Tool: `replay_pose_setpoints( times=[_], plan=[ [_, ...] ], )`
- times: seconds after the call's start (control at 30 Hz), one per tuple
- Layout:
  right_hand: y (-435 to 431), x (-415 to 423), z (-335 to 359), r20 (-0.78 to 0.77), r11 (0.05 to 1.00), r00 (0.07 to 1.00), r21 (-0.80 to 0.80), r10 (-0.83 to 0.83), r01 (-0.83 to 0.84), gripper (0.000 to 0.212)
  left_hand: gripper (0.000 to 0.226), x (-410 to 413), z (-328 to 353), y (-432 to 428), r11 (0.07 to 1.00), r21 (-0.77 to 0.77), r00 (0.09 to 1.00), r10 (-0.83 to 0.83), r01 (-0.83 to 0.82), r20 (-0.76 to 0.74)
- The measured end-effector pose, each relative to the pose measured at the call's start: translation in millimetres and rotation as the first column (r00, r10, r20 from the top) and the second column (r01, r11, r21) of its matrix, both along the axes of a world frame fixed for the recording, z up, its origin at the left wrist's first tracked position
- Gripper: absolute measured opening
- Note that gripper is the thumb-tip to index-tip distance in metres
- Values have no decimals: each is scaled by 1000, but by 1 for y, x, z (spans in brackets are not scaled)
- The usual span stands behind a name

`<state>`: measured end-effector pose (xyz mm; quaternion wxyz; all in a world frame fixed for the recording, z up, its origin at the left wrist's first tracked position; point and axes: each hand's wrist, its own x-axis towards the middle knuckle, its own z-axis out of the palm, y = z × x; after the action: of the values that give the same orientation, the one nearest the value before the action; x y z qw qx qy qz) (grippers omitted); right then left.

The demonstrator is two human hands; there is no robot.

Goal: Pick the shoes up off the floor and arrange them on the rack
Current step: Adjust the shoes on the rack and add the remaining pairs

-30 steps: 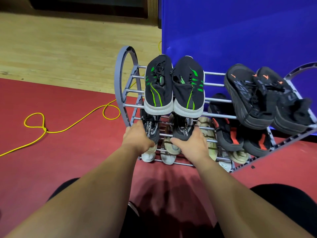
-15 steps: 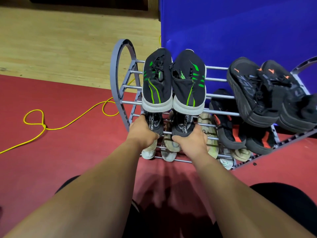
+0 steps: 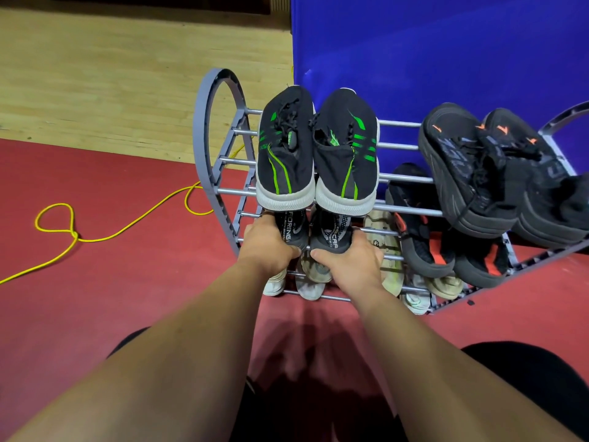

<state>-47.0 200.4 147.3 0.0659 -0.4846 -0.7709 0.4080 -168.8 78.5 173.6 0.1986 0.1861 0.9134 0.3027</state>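
A grey tiered shoe rack (image 3: 208, 148) stands against a blue wall. On its middle tier at the left lie two black shoes with white lettering on the insoles. My left hand (image 3: 267, 245) grips the heel of the left black shoe (image 3: 291, 229). My right hand (image 3: 349, 261) grips the heel of the right black shoe (image 3: 331, 232). Directly above them on the top tier sits a pair of black shoes with green stripes (image 3: 315, 151). The toes of the held shoes are hidden under that pair.
A black pair with orange marks (image 3: 497, 173) lies at the top right. Black and red shoes (image 3: 443, 247) fill the middle tier's right side. Beige and white shoes (image 3: 384, 247) occupy the lower tiers. A yellow cord (image 3: 73, 232) loops across the red floor at left.
Both hands have pushed the two black shoes a little further in under the top tier. The camera has moved closer to the rack.
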Motion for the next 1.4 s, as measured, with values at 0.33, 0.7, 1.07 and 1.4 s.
replay_pose_setpoints(
  times=[0.33, 0.7, 1.07, 1.4],
  plan=[
    [-1, 1, 11, 106, 993, 991, 69, 84, -91, 72, 61, 1, 3, 6, 993, -85, 993, -85, 78, -81],
    [15, 60, 47, 12, 928, 934, -116, 357, -353, 53, 54, 55, 45, 5, 993, -106, 999, 43, -44, -15],
    [57, 207, 81, -20, 973, 979, -104, 204, -205, 32, 10, 144, 77, 29, 958, -44, 951, -276, 284, 135],
    [89, 279, 66, -79, 971, 988, -210, -131, 112, 34, 14, 206, 52, 86, 910, 7, 871, -399, 415, 288]
  ],
)
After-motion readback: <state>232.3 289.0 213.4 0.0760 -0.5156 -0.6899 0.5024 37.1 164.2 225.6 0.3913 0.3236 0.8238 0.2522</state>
